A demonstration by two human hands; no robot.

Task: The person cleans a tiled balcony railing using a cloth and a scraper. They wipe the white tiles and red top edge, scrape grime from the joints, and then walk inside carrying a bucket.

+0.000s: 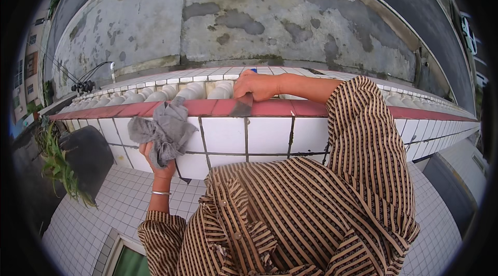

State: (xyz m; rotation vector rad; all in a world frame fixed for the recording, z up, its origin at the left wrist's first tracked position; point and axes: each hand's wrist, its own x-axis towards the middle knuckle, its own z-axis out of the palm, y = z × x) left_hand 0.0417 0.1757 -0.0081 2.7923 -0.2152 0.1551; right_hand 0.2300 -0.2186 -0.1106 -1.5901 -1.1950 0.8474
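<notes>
My left hand (158, 161) grips a crumpled grey cloth (165, 132) in front of the white-tiled parapet wall (268, 135); the cloth's upper end reaches the wall's red tile edging (175, 108). To its right, my right hand (256, 86) is closed around a scraper, its fingers hiding most of the handle; a bit of blue shows beyond them. The scraper's flat metal blade (242, 105) lies against the red edging, pointing towards my body. Dark lines run along the joints of the white tiles just below the blade.
White balusters (190, 91) line the far side of the red edging. Beyond and below lies a stained concrete ground (249, 23). At left, a green plant (64, 167) hangs by a dark container (86, 149). Cables and a white pipe (113, 70) stand past the balusters.
</notes>
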